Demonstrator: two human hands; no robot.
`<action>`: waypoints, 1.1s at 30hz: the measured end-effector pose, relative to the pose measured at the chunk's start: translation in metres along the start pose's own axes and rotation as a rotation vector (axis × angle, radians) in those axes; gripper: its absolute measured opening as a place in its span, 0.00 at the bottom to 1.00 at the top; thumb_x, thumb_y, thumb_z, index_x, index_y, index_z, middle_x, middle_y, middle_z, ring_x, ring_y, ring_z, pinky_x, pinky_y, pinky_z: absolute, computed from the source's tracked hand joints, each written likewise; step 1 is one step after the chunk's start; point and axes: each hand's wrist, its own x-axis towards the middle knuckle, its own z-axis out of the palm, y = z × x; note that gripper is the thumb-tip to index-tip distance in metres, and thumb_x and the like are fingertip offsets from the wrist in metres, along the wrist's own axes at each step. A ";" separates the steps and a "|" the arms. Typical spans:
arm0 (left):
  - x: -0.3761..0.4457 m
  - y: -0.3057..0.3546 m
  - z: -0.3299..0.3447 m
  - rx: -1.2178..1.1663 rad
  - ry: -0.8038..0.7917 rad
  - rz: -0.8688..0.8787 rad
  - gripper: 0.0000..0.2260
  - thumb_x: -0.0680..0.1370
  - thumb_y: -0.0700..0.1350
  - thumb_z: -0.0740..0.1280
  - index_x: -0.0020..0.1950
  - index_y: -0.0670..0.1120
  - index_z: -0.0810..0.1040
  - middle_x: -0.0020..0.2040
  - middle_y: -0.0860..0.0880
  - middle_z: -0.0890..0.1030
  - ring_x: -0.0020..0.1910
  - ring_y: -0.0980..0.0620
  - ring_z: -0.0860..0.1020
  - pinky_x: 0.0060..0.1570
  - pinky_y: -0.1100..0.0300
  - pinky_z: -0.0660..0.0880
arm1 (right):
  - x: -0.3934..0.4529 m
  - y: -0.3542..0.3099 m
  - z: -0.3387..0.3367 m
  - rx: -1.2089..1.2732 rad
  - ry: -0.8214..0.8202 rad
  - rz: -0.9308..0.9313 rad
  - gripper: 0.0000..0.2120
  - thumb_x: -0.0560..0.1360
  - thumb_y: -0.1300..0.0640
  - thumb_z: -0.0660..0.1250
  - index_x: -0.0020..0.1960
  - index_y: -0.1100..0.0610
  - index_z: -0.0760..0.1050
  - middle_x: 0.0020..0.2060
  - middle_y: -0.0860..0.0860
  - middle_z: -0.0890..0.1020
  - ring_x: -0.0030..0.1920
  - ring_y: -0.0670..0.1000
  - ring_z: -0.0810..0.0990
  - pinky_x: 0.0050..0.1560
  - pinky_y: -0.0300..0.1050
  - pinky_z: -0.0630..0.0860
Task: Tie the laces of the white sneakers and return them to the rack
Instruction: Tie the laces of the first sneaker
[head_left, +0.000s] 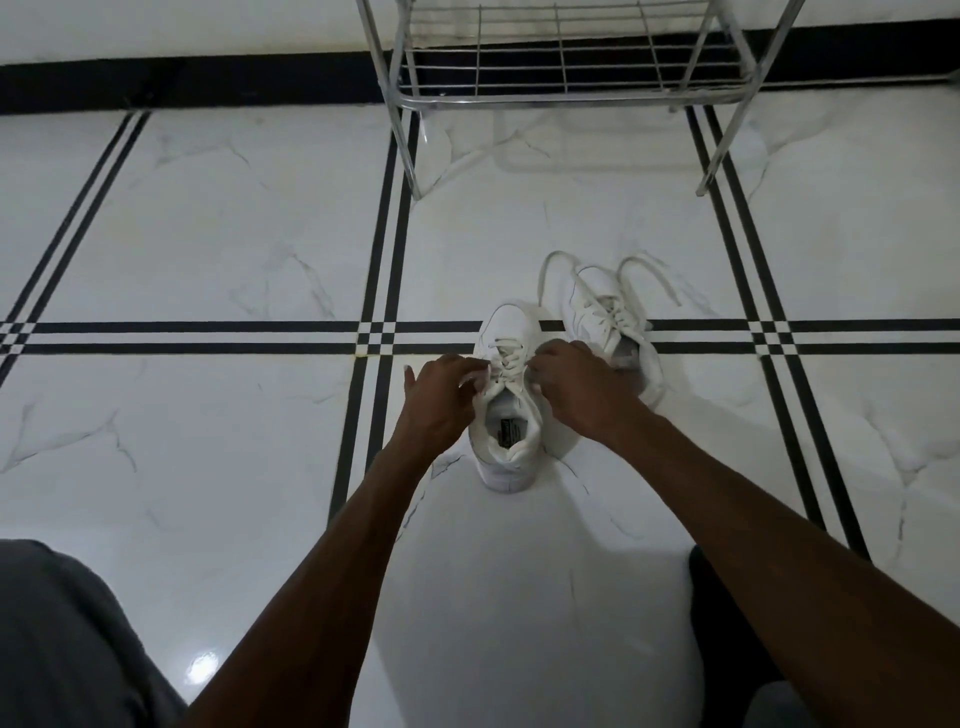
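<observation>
the near white sneaker (506, 415) stands upright on the floor just ahead of the person, toe pointing away toward the rack, its opening and a dark label on the insole facing the camera. both hands meet over its laces (505, 364): the left hand (441, 397) comes in from the left with fingers curled and pinching at the lace by the top eyelets, the right hand (574, 387) does the same from the right, fingers narrow and bent onto the lace. whether each hand holds a loop or only a loose end cannot be told, as the fingers cover the crossing.

the second white sneaker (610, 327) sits just beside the first, to its right and slightly farther away, turned a little on its side. its loose laces (644, 283) trail out in two open curves past the toe onto the floor. the right hand partly hides its heel end.

the floor (234, 234) is glossy white marble-look tile with grey veins, crossed by paired black inlay lines that meet in small chequered squares; one horizontal pair runs right under both shoes. a black skirting band (182, 85) runs along the foot of the far wall.

the metal shoe rack (566, 78) stands beyond the sneakers, well apart from them, with chrome legs and a wire-grid bottom shelf. the shelf part in view holds nothing visible. grey clothing over a knee (62, 634) fills the lower left corner, and a dark patch shows at the lower right behind the right forearm.
</observation>
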 end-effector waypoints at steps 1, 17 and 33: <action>0.001 -0.001 0.000 0.026 0.028 0.002 0.13 0.82 0.44 0.67 0.64 0.52 0.83 0.58 0.50 0.84 0.62 0.47 0.79 0.75 0.30 0.56 | -0.003 -0.004 0.005 -0.013 0.039 0.020 0.05 0.76 0.60 0.64 0.49 0.55 0.79 0.52 0.53 0.80 0.56 0.58 0.78 0.49 0.53 0.75; -0.012 0.003 0.030 0.353 0.153 -0.005 0.05 0.83 0.40 0.58 0.54 0.44 0.73 0.47 0.48 0.78 0.52 0.45 0.78 0.77 0.31 0.53 | -0.009 -0.013 0.031 0.293 0.145 0.138 0.03 0.79 0.60 0.61 0.50 0.60 0.68 0.50 0.60 0.75 0.48 0.60 0.75 0.44 0.58 0.74; -0.009 -0.012 0.010 0.567 0.336 0.212 0.16 0.69 0.32 0.66 0.47 0.51 0.87 0.34 0.53 0.85 0.45 0.47 0.79 0.66 0.38 0.64 | -0.016 -0.012 0.017 -0.332 0.205 -0.010 0.06 0.65 0.69 0.70 0.39 0.60 0.78 0.34 0.58 0.81 0.38 0.61 0.81 0.41 0.54 0.75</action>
